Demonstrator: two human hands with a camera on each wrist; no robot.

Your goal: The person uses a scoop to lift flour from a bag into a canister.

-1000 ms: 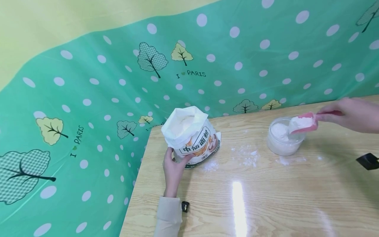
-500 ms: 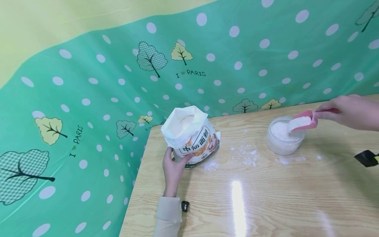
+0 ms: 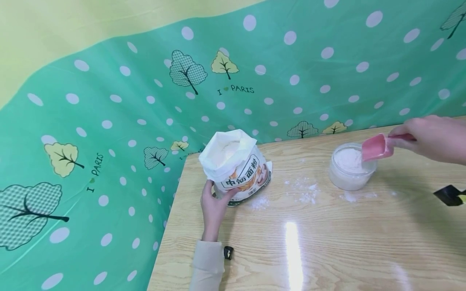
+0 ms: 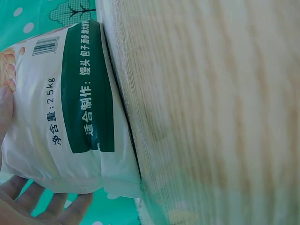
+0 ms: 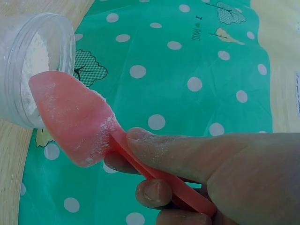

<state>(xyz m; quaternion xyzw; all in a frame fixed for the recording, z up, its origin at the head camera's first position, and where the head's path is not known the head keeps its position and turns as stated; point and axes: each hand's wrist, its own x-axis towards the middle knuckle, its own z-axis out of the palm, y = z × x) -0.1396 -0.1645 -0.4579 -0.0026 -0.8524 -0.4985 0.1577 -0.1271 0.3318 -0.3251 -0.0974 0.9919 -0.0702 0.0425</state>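
My left hand (image 3: 214, 206) grips the lower corner of an open white flour bag (image 3: 238, 178), thumb on the printed front and fingers around the side. In the left wrist view, the bag (image 4: 51, 112) shows a green band and a 2.5kg mark. My right hand (image 3: 431, 137) holds a pink scoop (image 3: 376, 147) by its handle, tilted over the right rim of a clear round jar (image 3: 349, 180). White flour (image 3: 348, 159) lies in the jar. In the right wrist view, the scoop (image 5: 70, 117) has a thin dusting of flour on its surface, and flour marks my thumb.
Spilled flour (image 3: 307, 193) is scattered on the wooden table (image 3: 255, 250) between bag and jar. A green dotted cloth (image 3: 145, 113) hangs along the back and left edges. A black piece (image 3: 449, 195) shows below my right hand, another black piece (image 3: 228, 252) beside my left sleeve.
The scoop has tipped over the jar; the flour it held has slid out into the jar. My left hand and the bag have stayed in place.
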